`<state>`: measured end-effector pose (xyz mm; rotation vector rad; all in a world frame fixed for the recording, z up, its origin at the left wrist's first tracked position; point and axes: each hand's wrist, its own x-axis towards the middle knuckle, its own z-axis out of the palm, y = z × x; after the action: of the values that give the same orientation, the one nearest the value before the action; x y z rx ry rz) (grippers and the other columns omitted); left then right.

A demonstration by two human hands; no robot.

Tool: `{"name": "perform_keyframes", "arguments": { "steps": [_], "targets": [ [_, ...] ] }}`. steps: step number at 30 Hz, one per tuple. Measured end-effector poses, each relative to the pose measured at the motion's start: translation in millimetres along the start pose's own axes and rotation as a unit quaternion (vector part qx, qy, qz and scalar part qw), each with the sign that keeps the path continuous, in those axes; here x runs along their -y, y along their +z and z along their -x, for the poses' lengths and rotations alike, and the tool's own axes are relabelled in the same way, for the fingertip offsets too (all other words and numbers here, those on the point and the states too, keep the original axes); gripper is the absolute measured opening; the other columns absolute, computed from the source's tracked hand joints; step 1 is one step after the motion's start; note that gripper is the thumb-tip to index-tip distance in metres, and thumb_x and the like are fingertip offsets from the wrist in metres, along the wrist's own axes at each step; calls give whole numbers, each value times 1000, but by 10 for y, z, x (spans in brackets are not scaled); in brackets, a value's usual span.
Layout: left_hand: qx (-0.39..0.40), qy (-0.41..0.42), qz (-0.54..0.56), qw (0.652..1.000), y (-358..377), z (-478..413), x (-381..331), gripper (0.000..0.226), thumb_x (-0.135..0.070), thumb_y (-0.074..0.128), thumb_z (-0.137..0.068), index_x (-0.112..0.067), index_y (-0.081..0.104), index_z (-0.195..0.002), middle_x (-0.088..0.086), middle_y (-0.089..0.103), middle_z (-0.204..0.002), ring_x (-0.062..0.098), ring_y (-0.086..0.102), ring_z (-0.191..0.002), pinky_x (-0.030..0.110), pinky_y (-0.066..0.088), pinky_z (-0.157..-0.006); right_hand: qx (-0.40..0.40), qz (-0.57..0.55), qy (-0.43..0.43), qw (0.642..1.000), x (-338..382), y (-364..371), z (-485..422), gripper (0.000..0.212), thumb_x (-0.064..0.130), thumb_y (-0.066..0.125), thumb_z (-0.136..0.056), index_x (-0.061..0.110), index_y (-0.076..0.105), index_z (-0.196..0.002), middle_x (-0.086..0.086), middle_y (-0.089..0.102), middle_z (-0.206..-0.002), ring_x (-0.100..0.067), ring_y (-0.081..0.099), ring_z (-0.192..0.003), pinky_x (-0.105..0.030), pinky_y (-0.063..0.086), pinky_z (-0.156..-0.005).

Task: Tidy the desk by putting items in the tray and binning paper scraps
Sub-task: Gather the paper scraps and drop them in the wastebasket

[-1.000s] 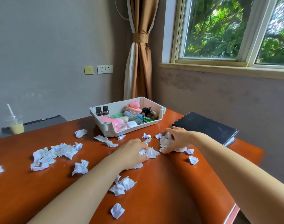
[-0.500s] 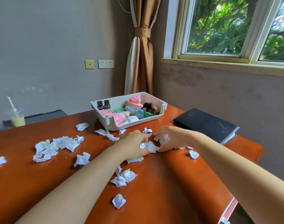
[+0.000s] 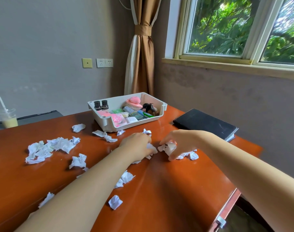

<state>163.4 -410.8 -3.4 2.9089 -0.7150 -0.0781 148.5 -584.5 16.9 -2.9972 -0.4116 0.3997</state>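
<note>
Head view, looking across the worktop. My right hand (image 3: 178,143) is curled round a crumpled paper wad (image 3: 167,147) and grips it, with the thumb pointing down to the orange-brown worktop (image 3: 168,190). My left hand (image 3: 136,146) lies knuckles up just beside it. Its fingers are curled over a paper scrap (image 3: 152,149), which shows white at the fingertips. The 2 hands are near each other but apart.

A few loose scraps (image 3: 193,155) lie against the far side of my right wrist. 1 small scrap (image 3: 147,131) sits just beyond my left knuckles. A torn piece (image 3: 126,179) lies beside my left forearm, and a folded piece (image 3: 115,201) lies nearer to me. Further left is a lone scrap (image 3: 78,160), then a large pile of scraps (image 3: 49,148). 1 more scrap (image 3: 78,127) lies behind the pile.

The white tray (image 3: 138,123) stands at the far edge of the worktop, beyond both hands. 3 scraps (image 3: 110,139) lie near its front corner. It holds 2 dark bottles (image 3: 101,105), a pink brush (image 3: 133,101), a pink packet (image 3: 117,118) and several tubes (image 3: 139,114).

A closed black notebook (image 3: 204,123) lies right of the tray, near the worktop's right edge. A plastic cup (image 3: 8,118) with a straw stands at the far left, behind the worktop. In the background are wall sockets (image 3: 104,62), a tied brown curtain (image 3: 143,56) and a window (image 3: 226,25) with green leaves outside.
</note>
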Motion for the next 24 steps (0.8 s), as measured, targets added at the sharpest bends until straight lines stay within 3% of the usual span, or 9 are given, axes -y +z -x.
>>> {"name": "perform_keyframes", "arguments": {
  "steps": [3,7,12,16,18,21,24],
  "targets": [
    [-7,-2,-3,1000,0,10,-4,28,-40,50,-93,-19,64,-106,7,60,-107,24,53,-96,31,37,-67,-26,-12,-6,1000,6,31,12,50,27,70,-82,28,55,-130,3,54,-135,-18,50,-120,-25,45,-93],
    [-35,-8,-9,999,43,16,-26,21,-28,50,-96,-13,58,-82,11,59,-94,25,51,-80,30,36,-62,-65,-30,-3,997,52,79,-3,40,18,64,-86,22,60,-126,-1,59,-129,-19,55,-112,-18,42,-81],
    [-41,-20,-18,999,59,35,-60,14,-10,49,-94,-10,63,-95,14,61,-101,25,50,-79,31,39,-65,-91,-54,7,994,128,121,-30,34,14,61,-88,16,63,-122,-5,61,-124,-21,58,-104,-24,49,-82],
    [-14,-37,11,999,16,18,-55,22,-10,45,-96,-7,63,-110,14,57,-103,26,52,-85,29,36,-64,-112,-79,22,990,144,165,-59,24,13,62,-87,15,69,-109,-5,64,-111,-20,60,-92,-27,52,-74],
    [-15,-41,6,999,10,19,-44,25,-7,46,-96,-10,62,-114,10,54,-103,24,48,-83,26,34,-60,-124,-83,29,988,156,186,-68,17,10,60,-86,12,70,-100,-4,62,-98,-18,57,-82,-24,48,-62],
    [-27,-37,44,998,13,26,-1,14,-6,48,-93,-10,61,-92,8,50,-94,23,40,-79,25,30,-55,-123,-66,25,990,185,188,-74,15,7,59,-87,8,70,-97,-6,61,-92,-16,52,-77,-17,38,-53],
    [-77,-11,99,992,1,31,72,13,-11,57,-90,-10,65,-79,6,58,-86,28,55,-81,28,46,-66,-131,-64,15,989,205,137,-51,17,6,57,-88,6,71,-98,-10,66,-98,-14,52,-76,-12,37,-52]
  ]
}}
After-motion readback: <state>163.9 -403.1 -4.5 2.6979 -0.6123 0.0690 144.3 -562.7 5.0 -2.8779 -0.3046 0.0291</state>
